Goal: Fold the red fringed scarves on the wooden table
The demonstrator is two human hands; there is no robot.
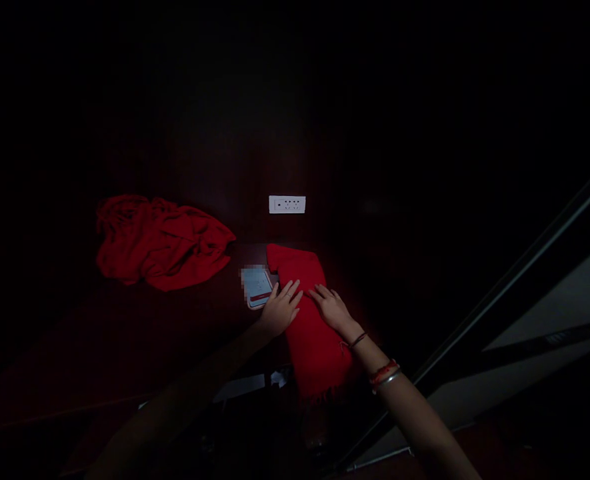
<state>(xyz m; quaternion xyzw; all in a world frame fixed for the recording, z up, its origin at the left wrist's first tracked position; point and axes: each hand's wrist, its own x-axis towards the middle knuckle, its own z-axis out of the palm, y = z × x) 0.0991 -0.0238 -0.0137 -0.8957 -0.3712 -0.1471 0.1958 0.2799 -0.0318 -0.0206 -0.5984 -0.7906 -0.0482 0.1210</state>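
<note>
the left hand (279, 315) and the right hand (333, 309) both rest on a red fringed cloth (319, 353), which lies as a long strip running toward the person, to the right of a pale-screened device (257, 287) on the dark table (175, 327). the left hand's grip looks open, fingers spread over the cloth's left side near a crease; the right hand lies opposite with its fingers reaching in over the right edge, and whether its grip pinches any fabric cannot be told. the cloth's fringe (319, 397) is at the near end, where darkness hides whether it lies on the table or hangs over the edge. a second red cloth (165, 243) sits rumpled at the left, well apart from both hands, and a white socket panel (287, 205) is on the wall behind. the step in hand appears to be flattening or lining up the strip around that crease. the next move would seem to call for light, even pressure from both palms, with the layers kept together and the left hand careful not to nudge the device just beside it.
</note>
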